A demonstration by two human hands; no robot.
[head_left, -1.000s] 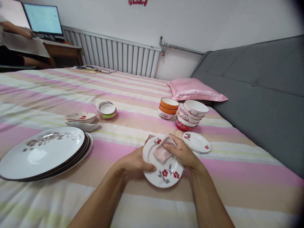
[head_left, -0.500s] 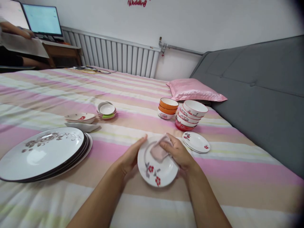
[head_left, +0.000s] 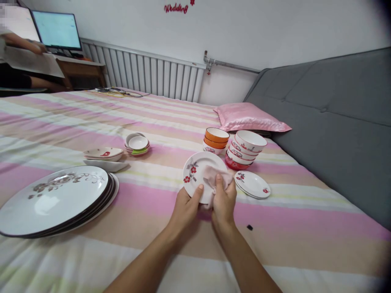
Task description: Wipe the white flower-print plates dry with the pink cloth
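Note:
A small white plate (head_left: 200, 166) with red flowers is held up over the bed, tilted toward me. My left hand (head_left: 187, 205) grips its lower left edge, thumb on the face. Against the plate's right side, my right hand (head_left: 224, 199) presses a pale pink cloth (head_left: 217, 178), and part of the cloth hangs below the rim. To the right of my hands, similar flowered plates (head_left: 253, 184) lie stacked. Just beyond the held plate stand orange and white bowls (head_left: 216, 137) and a taller stack of white and red bowls (head_left: 247, 149).
At left are large oval plates (head_left: 58, 199) in a stack, boat-shaped dishes (head_left: 104, 154) and small nested bowls (head_left: 138, 143). A pink pillow (head_left: 250, 116) rests by the grey headboard (head_left: 330, 122). A small black piece (head_left: 249, 227) lies on the striped sheet. A person (head_left: 24, 57) sits far left.
The plate has moved up and away from me and been turned, its flowers now at the left. Both hands shifted to its lower side. The black piece has come into view.

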